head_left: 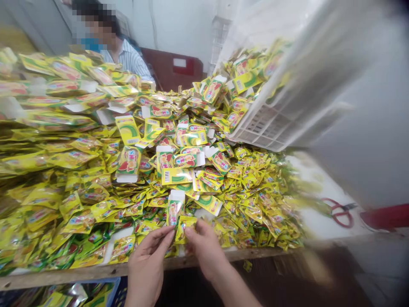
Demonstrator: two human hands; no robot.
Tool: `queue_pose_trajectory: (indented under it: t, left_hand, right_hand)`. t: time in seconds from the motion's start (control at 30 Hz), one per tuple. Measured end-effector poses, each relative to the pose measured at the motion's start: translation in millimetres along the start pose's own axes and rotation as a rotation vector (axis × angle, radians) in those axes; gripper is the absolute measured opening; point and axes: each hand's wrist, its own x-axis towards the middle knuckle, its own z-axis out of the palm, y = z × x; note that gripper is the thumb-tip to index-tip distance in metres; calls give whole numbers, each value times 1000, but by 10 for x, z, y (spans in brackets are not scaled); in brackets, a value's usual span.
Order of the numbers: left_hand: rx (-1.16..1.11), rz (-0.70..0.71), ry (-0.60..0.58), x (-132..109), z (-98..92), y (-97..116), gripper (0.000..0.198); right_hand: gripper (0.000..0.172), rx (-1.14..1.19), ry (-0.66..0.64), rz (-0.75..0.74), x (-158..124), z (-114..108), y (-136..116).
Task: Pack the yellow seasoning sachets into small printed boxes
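Observation:
Near the table's front edge, my left hand (150, 260) pinches the lower end of a small yellow-green box (175, 208), whose white flap stands up at the top. Close on its right, my right hand (206, 249) holds a small yellow packet (185, 226) between thumb and fingers, beside the box. Past both hands lies a heap of flat boxes (177, 176) with white end flaps. Yellow packets (262, 204) are piled to the right, and more packets (79, 221) cover the left side.
A tilted white plastic crate (265, 123) with boxes rests at the back right. Red-handled scissors (341, 213) lie on the white tabletop (315, 183) at right. A blue bin (113, 290) of packets is below the table edge. A person in a striped shirt (131, 59) is behind the heap.

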Motion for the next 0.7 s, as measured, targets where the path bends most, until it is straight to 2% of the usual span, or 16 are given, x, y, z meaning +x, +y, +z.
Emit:
queue_pose_trajectory:
  t: [0.1,0.13,0.27,0.33,0.4,0.5,0.57,0.63,0.7]
  left_hand:
    - [98,-66,-174,76,59,33,33]
    - [185,-36,-168,137,79,48,37]
    - [727,231,100,488,163,66,65]
    - [960,270,64,608,220,36,69]
    - [1084,328,0,625,292,-10,60]
    - [1072,481,-18,502,376,-78,51]
    - [1008,510,-20,406,388,-119,51]
    - [962,507,-22,346,371,-165,52]
    - [920,522,-40,318,346,-214,51]
  right_hand:
    - [31,-120,47,-69,-47,-234,-104]
    - [33,-161,92,-95,-57,-322,-134]
    - [30,-331,156,-161,-34,-550,-290]
    - [26,-384,139,-224,19,-506,-412]
    - [22,-453,136,-348,99,-369,-543]
    - [18,-679,110,-628,235,-144,-672]
    - [18,-862,66,-741,296,-70,-678]
    - [16,-1028,27,-734,317,-71,-648]
    - [9,-1180,0,-662,306,-119,-646]
